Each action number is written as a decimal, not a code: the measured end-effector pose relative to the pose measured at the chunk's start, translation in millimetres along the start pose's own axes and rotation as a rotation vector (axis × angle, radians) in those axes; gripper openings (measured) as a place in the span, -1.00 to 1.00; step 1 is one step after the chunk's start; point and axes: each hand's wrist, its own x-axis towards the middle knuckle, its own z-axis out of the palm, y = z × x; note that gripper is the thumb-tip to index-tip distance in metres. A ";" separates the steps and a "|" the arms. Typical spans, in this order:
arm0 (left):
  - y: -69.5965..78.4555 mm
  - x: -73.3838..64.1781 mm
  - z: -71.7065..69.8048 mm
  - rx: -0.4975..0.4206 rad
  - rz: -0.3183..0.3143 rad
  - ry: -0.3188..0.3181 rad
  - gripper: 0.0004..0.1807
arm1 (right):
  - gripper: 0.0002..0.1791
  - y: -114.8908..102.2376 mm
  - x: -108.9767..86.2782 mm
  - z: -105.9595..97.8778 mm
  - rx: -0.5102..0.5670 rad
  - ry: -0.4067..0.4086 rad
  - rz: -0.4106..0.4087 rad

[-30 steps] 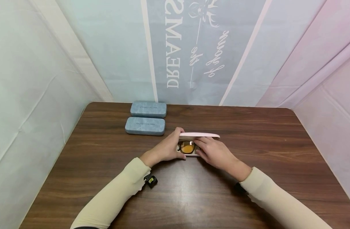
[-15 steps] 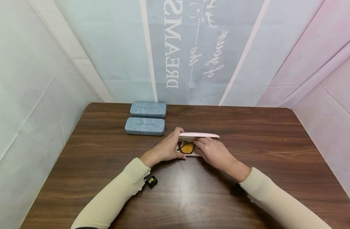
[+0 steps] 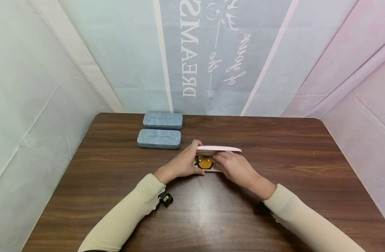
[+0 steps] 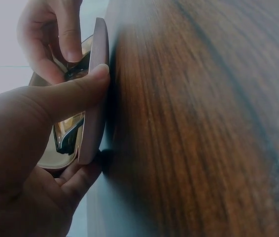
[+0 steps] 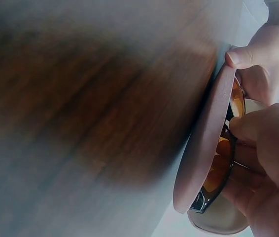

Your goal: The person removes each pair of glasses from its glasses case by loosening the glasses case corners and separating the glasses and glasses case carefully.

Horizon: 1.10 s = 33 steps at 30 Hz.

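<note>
A pink glasses case [image 3: 222,148] stands open in front of me, its lid raised at the back. My left hand [image 3: 183,163] grips the case's left end, thumb at the front edge and fingers at the back. Inside sits a pair of dark-framed glasses [image 3: 206,162] with orange lenses. My right hand [image 3: 238,169] reaches into the case and pinches the glasses near the bridge. In the right wrist view its thumb is in front of the frame [image 5: 233,143], with fingers showing behind a lens. A folded temple [image 4: 70,136] shows in the left wrist view.
Two blue glasses cases, one nearer [image 3: 159,139] and one farther [image 3: 163,120], lie closed at the back left of the wooden table [image 3: 274,140]. A printed curtain [image 3: 211,70] hangs behind the table, with pale cloth at both sides.
The visible orange lens has tilted slightly and looks a fuller orange with less glare. Both hands and the pink case keep their places.
</note>
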 end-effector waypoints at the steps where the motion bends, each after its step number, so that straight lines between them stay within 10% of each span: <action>1: -0.1 -0.1 0.0 0.001 -0.001 -0.001 -0.02 | -0.72 -0.2 0.0 -0.4 0.001 -0.001 0.002; 33: -0.8 0.8 -1.8 -0.008 -0.018 -0.007 -0.03 | -0.85 -6.7 3.2 -3.6 0.007 0.021 0.054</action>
